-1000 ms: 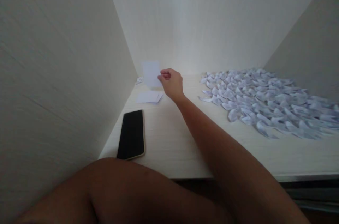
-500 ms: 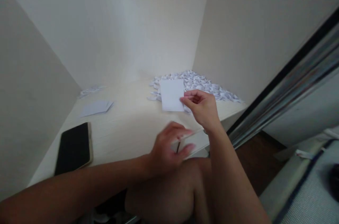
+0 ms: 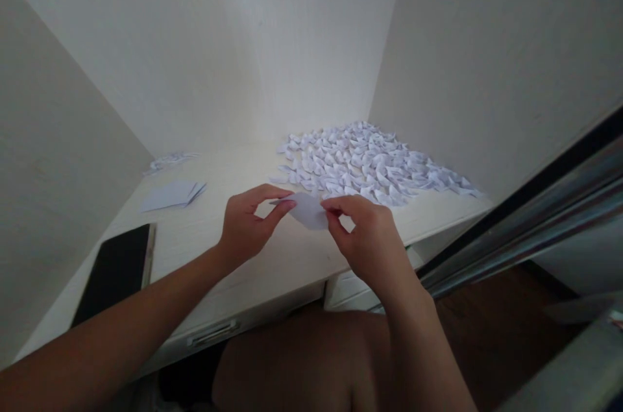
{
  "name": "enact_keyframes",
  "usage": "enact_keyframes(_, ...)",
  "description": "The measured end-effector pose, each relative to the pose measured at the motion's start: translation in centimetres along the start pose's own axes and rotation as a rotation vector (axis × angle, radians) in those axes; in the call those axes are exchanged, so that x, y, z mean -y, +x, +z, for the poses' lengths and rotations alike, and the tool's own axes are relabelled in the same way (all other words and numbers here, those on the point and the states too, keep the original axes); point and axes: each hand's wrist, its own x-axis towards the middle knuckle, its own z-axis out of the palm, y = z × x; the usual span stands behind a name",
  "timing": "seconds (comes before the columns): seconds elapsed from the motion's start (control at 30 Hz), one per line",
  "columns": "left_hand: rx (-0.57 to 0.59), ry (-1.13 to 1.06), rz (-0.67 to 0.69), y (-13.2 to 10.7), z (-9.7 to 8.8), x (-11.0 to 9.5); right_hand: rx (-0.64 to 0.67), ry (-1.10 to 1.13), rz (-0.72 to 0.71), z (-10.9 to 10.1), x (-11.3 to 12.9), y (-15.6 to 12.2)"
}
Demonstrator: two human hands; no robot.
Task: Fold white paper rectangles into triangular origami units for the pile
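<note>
A small white sheet of paper is held up above the desk, bent between both hands. My left hand pinches its left edge between thumb and fingers. At the opposite edge, my right hand pinches it the same way. Behind the hands, many small folded white paper pieces lie spread over the back right of the desk. A short stack of white sheets rests farther left, its top sheets slightly fanned.
A dark flat tablet-like object lies at the desk's left. More white paper pieces sit in the back left corner. Walls bound the white desk on three sides. A drawer handle shows on its front, above my legs.
My left hand has risen from near the desk's front edge and now grips the paper too. The sheet has come lower and nearer, going from flat and upright to bent. The view has shifted slightly.
</note>
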Motion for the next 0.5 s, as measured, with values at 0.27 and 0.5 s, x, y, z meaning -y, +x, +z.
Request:
enact_keyframes(0.27,-0.063,-0.276,-0.340,-1.4,1.2,-1.1,-0.086,0.249,0.154,-0.5,-0.4,-0.3)
enact_keyframes(0.5,-0.110,-0.580,-0.620,-1.1,1.8,-1.2,-0.057,0.539,0.502,0.0,-1.5,-0.2)
